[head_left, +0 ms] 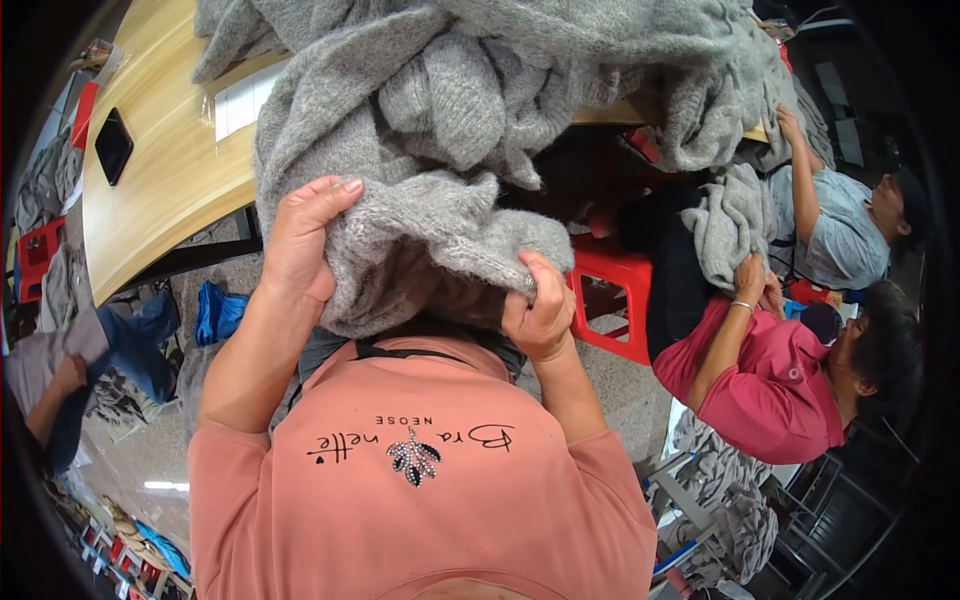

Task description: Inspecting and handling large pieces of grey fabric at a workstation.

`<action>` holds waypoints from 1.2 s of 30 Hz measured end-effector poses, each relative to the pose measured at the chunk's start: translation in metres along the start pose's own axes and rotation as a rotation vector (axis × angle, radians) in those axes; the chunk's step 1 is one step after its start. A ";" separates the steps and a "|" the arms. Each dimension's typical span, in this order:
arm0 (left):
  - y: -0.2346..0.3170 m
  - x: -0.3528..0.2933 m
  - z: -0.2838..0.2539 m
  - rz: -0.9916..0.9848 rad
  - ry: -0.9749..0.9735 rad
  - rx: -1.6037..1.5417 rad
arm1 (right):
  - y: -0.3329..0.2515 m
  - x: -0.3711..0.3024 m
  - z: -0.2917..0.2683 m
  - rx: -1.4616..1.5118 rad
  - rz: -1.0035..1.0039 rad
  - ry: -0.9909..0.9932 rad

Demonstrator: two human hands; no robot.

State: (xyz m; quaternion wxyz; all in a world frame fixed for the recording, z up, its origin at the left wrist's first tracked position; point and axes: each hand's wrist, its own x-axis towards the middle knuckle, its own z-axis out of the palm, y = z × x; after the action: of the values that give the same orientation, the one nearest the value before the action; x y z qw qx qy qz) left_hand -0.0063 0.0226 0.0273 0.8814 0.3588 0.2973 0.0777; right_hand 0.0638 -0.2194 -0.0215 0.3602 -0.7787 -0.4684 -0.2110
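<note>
A grey knitted garment (400,215) hangs over the near edge of the table and down across my lap. My left hand (308,235) grips its edge, the thumb lying on top and the fingers hidden behind the knit. On the other side, my right hand (541,308) pinches the same edge between thumb and fingers. Between the two hands the edge is stretched, with an opening in the knit below it. More grey knitwear (640,40) is heaped beyond, on the table, and I cannot tell where one piece ends and another begins.
A black phone (114,147) lies on the wooden table (170,70) at the left, near a white sheet (245,103). To the right stands a red plastic stool (612,295). A person in a magenta shirt (755,375) and another in grey (850,225) handle grey knitwear at the right.
</note>
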 end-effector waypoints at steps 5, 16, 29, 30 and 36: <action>0.001 0.000 0.004 0.000 0.007 -0.018 | -0.001 -0.001 -0.008 -0.070 -0.084 -0.058; 0.002 -0.001 0.004 0.019 0.039 0.009 | -0.005 0.004 -0.012 0.046 -0.078 -0.089; -0.027 -0.019 0.036 0.092 -0.474 0.528 | -0.038 0.052 -0.013 0.199 -0.258 -0.060; -0.027 -0.018 0.034 0.093 -0.469 0.528 | -0.039 0.053 -0.011 0.196 -0.238 -0.048; -0.025 -0.016 0.025 -0.080 -0.538 0.487 | -0.037 0.053 -0.006 0.177 -0.268 -0.022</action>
State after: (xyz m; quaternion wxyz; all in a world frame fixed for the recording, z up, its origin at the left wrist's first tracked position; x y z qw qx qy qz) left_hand -0.0071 -0.0159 0.0320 0.8191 0.5540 0.0781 -0.1271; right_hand 0.0561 -0.1821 0.0313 0.3908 -0.6766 -0.5889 -0.2066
